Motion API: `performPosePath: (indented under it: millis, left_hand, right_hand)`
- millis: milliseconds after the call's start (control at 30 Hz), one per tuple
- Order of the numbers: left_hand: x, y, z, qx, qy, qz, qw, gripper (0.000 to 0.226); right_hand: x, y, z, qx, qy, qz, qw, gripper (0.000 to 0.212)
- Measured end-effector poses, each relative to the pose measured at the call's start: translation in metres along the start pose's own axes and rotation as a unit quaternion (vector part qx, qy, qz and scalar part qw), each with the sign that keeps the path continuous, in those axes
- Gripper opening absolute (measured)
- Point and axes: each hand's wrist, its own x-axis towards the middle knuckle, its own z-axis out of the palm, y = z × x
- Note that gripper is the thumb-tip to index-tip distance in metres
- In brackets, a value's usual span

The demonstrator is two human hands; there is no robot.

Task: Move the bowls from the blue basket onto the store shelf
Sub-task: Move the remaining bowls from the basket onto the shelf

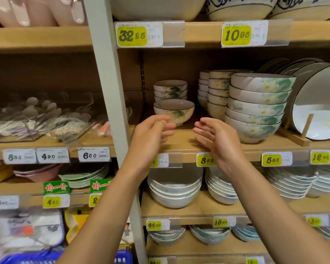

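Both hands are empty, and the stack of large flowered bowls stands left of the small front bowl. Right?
Not quite. The head view shows the stack of large flowered bowls to the right of the small front bowl, not the left. Both the left hand and the right hand are indeed empty.

left grip (pixel 151 131) and right grip (pixel 218 139) bare; both forearms (pixel 105 208) uncovered along their visible length.
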Motion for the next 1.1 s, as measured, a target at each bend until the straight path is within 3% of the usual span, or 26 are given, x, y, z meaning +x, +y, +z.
performPosePath:
  millis: [100, 433, 767, 1100]
  left_hand:
    - [-0.039, 0.001, -0.016, 0.003, 0.006, -0.006, 1.0, 0.027]
    - [-0.187, -0.034, -0.065, 0.006, 0.185, -0.144, 0.972, 0.026]
    - [-0.287, -0.09, -0.172, 0.067, 0.314, -0.265, 0.909, 0.019]
    - [-0.302, -0.19, -0.308, 0.109, 0.303, -0.37, 0.872, 0.02]
  right_hand:
    - [-0.037, 0.004, -0.004, -0.011, -0.043, 0.025, 0.999, 0.02]
    - [-0.148, 0.07, -0.008, -0.041, -0.217, 0.168, 0.961, 0.023]
    - [-0.22, 0.204, 0.044, -0.181, -0.363, 0.305, 0.861, 0.01]
    - [-0.243, 0.33, 0.135, -0.33, -0.357, 0.395, 0.78, 0.007]
